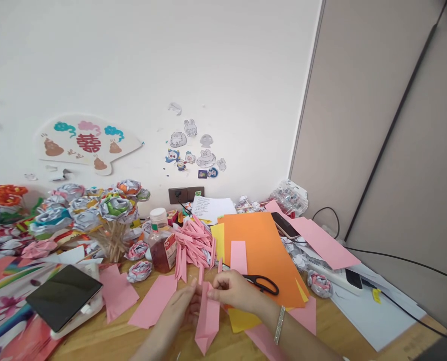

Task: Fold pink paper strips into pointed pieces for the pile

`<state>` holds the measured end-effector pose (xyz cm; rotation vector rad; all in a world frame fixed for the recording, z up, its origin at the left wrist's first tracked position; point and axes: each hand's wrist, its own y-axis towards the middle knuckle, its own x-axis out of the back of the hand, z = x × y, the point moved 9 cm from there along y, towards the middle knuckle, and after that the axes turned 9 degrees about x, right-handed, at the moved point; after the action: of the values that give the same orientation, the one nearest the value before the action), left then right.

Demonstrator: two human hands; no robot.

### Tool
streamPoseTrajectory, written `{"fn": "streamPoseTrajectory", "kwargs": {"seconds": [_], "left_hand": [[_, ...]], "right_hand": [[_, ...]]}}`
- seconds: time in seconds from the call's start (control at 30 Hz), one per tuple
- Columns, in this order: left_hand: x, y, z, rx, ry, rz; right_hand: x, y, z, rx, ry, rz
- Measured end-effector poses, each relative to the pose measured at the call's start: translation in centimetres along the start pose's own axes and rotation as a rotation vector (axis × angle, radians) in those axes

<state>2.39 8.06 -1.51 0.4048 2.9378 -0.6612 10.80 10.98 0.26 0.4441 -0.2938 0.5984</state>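
Observation:
A folded pink paper strip [207, 321] with a pointed lower end is pinched at its top between both my hands, just above the wooden table [110, 341]. My left hand [182, 307] grips its left edge with closed fingers. My right hand [234, 291], with a bracelet at the wrist, pinches the top right. Just behind my hands lies a pile of folded pink strips [194, 244]. Black scissors [261, 284] rest right of my right hand on an orange sheet [261, 245], which also carries a short pink strip [238, 255].
A tablet [63, 296] lies at the left, with loose pink sheets [154, 300] beside it. A bottle with red liquid [162, 246], paper roses on sticks [110, 210], a phone [284, 224], a long pink sheet [323, 241], a power strip [340, 279] and cables crowd the back and right.

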Motion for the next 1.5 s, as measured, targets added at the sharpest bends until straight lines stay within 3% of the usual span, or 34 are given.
{"fn": "streamPoseTrajectory", "kwargs": {"seconds": [0.4,0.53,0.67,0.87,1.03,1.17,1.33,1.5], "left_hand": [[-0.3,-0.4,0.1,0.002,0.016,-0.009],[-0.3,-0.2,-0.1,-0.024,0.061,0.010],[-0.2,0.0,0.1,-0.030,-0.058,0.037],[0.5,-0.1,-0.2,-0.059,-0.104,-0.035],[2.0,0.4,-0.4,-0.080,-0.047,-0.118],[3.0,0.2,-1.5,-0.195,0.105,-0.224],[3.4,-2.1,-4.1,-0.434,0.332,-0.425],[3.0,-2.5,-4.5,-0.475,0.424,-0.444]], "right_hand": [[-0.1,-0.4,2.2,0.101,-0.293,0.011],[0.2,-0.4,2.3,0.089,-0.274,0.003],[0.4,-0.1,1.2,0.011,-0.125,0.004],[-0.2,0.1,0.3,-0.034,0.166,0.030],[-0.3,0.0,0.2,-0.041,0.215,0.013],[0.0,0.0,0.9,-0.031,0.213,-0.076],[-0.3,0.0,1.6,0.002,0.181,-0.127],[-0.6,0.2,0.6,0.010,0.247,-0.174]]}}
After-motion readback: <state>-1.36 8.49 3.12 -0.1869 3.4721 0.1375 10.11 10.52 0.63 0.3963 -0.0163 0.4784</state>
